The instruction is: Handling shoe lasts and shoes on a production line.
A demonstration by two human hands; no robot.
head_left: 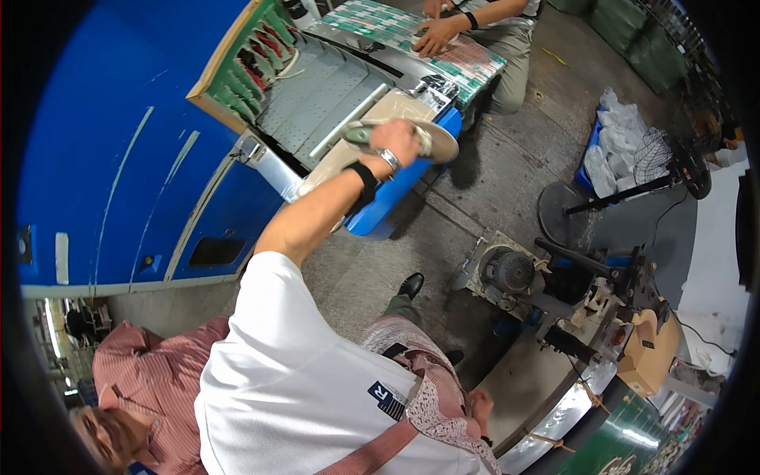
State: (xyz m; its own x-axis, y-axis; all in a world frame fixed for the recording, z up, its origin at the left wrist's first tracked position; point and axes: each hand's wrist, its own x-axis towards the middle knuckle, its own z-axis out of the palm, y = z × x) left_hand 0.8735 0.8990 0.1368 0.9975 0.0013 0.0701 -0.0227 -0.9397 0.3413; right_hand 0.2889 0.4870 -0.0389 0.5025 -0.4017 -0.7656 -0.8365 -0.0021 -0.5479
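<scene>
The underside of the flat, round-ended tool (445,145) was hidden from me, and its outline was smeared, so I could not tell whether it touched the tan ledge (324,166) beneath. A pale strap and a green part showed about the knuckles, partly covered. The left hand (397,141) had its fingers curled over the tool and seemed to grasp it by the strap, though the fingertips were out of sight. The right hand (479,404) hung low beside the lace-edged apron (435,396), fingers bent in; whether they closed on anything I could not tell, and its forearm was mostly covered.

The left arm reached up and forward from a white sleeve, elbow slightly bent, a silver watch (388,161) and a black band at the wrist. The tool lay over the ledge, between a perforated metal bed (309,91) and a blue curved trough (408,188).

Beyond, a co-worker's hands (435,34) rested on a green-and-white patterned surface, the head cut off. A blue panel (103,158) filled the left; on the grey floor (340,273) to the right stood a motor (508,269) and a fan (653,162).
</scene>
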